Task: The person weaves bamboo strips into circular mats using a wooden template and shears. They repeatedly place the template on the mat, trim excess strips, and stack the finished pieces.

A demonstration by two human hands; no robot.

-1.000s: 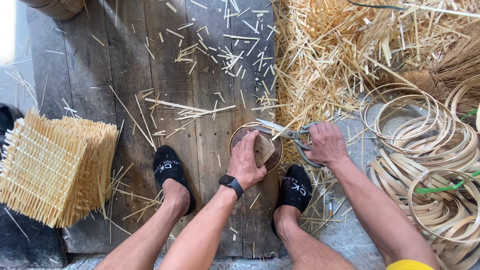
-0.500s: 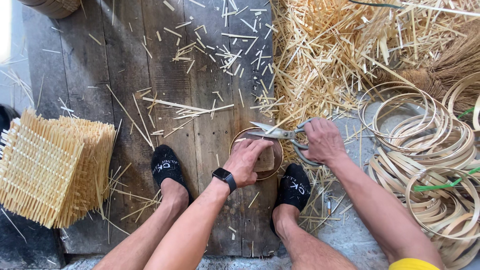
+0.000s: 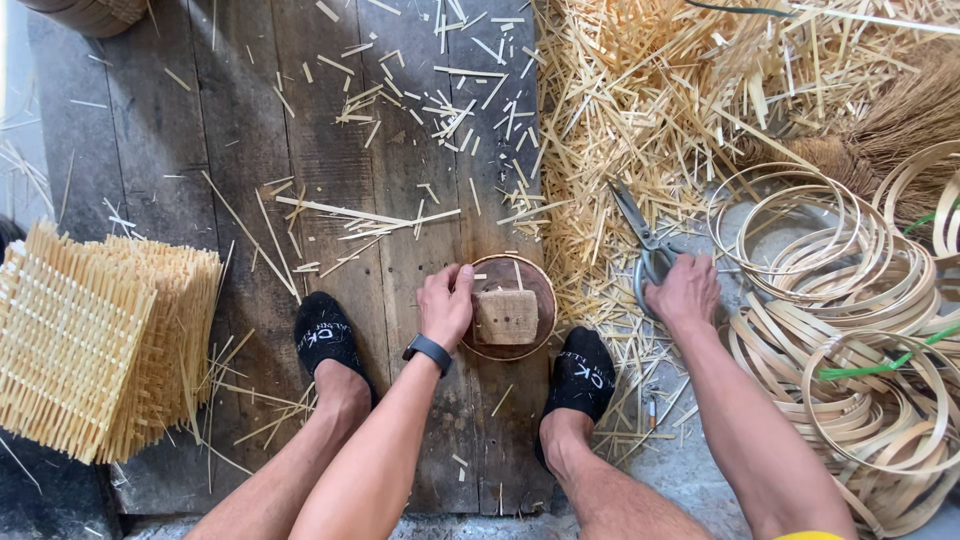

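Woven bamboo mats [image 3: 95, 345] sit stacked at far left on the plank floor [image 3: 240, 150]. Left hand [image 3: 446, 303] now curls over the rim of the round bamboo hoop [image 3: 508, 307] holding a wooden block [image 3: 506, 316], between the feet. Right hand [image 3: 685, 292] has swung away, setting the scissors [image 3: 645, 245] down on the splints, fingers still closed on the handles. Hoop coils [image 3: 850, 300] lie right. Cutting looks paused.

Woven mat stack [image 3: 95, 345] far left; bamboo hoops [image 3: 850, 300] right; offcut heap [image 3: 650, 110] above; plank floor [image 3: 240, 130] beneath
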